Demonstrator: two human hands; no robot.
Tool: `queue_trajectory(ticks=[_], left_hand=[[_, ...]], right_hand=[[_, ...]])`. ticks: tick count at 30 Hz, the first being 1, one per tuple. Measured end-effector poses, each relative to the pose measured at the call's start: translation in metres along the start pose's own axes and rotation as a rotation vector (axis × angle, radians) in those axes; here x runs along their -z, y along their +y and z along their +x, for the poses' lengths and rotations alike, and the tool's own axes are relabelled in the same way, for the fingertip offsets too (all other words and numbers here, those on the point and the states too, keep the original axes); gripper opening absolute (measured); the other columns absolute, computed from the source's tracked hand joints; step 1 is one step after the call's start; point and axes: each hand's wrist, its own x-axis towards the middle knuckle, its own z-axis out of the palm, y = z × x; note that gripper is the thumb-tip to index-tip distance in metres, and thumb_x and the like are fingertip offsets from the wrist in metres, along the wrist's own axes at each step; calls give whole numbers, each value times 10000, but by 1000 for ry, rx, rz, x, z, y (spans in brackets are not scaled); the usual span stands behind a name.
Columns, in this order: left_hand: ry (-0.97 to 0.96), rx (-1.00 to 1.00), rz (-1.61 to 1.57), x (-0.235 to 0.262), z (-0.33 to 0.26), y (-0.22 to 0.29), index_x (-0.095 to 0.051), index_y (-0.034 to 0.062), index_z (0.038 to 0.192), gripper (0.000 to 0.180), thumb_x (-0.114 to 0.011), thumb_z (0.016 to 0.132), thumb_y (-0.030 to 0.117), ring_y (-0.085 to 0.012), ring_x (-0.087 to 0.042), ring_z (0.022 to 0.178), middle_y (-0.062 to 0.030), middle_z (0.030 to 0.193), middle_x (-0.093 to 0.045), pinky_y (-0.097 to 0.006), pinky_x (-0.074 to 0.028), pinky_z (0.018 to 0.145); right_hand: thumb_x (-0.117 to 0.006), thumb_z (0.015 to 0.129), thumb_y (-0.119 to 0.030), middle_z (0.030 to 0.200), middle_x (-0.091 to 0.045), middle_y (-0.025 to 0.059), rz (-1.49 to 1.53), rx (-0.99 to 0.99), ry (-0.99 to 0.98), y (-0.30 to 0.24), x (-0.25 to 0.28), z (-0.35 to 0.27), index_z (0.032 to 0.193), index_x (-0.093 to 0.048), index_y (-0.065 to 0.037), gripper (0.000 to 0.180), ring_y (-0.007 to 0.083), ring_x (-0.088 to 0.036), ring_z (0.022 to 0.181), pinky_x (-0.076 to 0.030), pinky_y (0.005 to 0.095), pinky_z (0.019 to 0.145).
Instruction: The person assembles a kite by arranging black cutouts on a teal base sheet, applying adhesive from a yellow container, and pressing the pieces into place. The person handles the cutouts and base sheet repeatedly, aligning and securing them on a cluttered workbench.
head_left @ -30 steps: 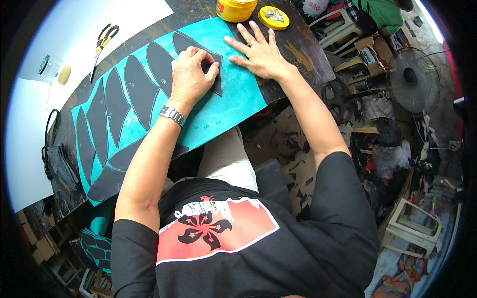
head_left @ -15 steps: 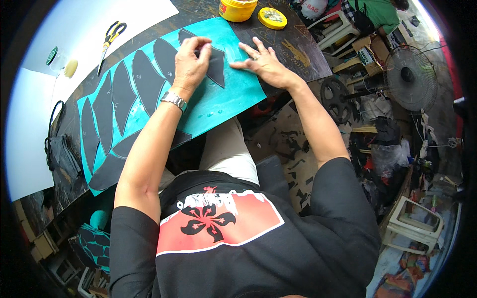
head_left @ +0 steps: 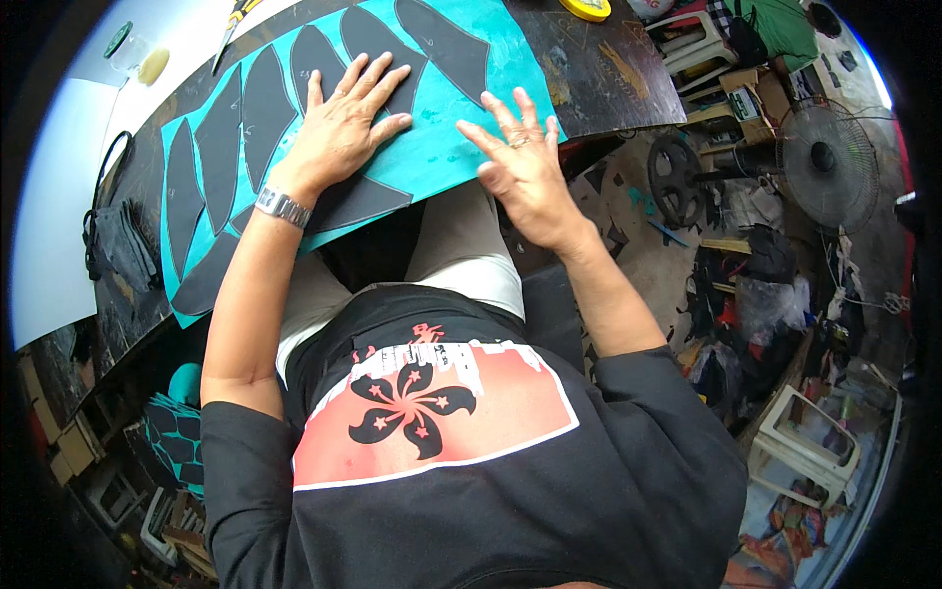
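Observation:
A teal sheet lies over the dark table, with several black leaf-shaped pieces set on it in a fanned row. Faint light marks show on some of them. My left hand rests flat, fingers spread, across the black pieces near the middle of the sheet, covering parts of them. Closer to me, another black piece lies along the sheet's near edge, below that hand. My right hand, fingers apart and holding nothing, is over the sheet's right edge; whether it touches the sheet I cannot tell.
Yellow-handled scissors and a glass jar are at the far left. A dark folded cloth lies left of the sheet. A yellow lid sits at the far edge. A fan and a white stool stand to the right.
My left hand has gone from bent fingers at the upper right piece to lying flat further left. The right hand has drawn slightly nearer to me. The view has shifted, too.

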Motion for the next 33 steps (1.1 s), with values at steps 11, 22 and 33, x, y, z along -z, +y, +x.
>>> queue_trajectory(ticks=[11,22,33], left_hand=[[63,11,71,-17,12,-5,-325,309,1543,588,-383,1014,559,-236,-198,1514,-6,1623,-279,-652,-80,1180],[106,6,-34,-24,13,-10,-374,269,1523,502,-361,1050,433,-241,-221,1506,-16,1608,-316,-656,-77,1174],[119,12,-56,-22,14,-7,-408,241,1507,502,-405,1035,411,-248,-255,1494,-26,1590,-352,-666,-107,1162]], right_hand=[[-719,799,-527,1593,-197,283,-493,-135,120,-32,-60,-9,1478,-345,71,978,424,-41,1514,-2,709,1131],[-406,905,-751,1567,-259,304,-178,-169,101,-21,-30,43,1392,-579,-132,806,441,-68,1507,38,706,1122],[-549,929,-575,1451,-474,226,-281,8,16,-41,-21,16,1205,-699,-154,525,383,-257,1461,-44,697,1129]])
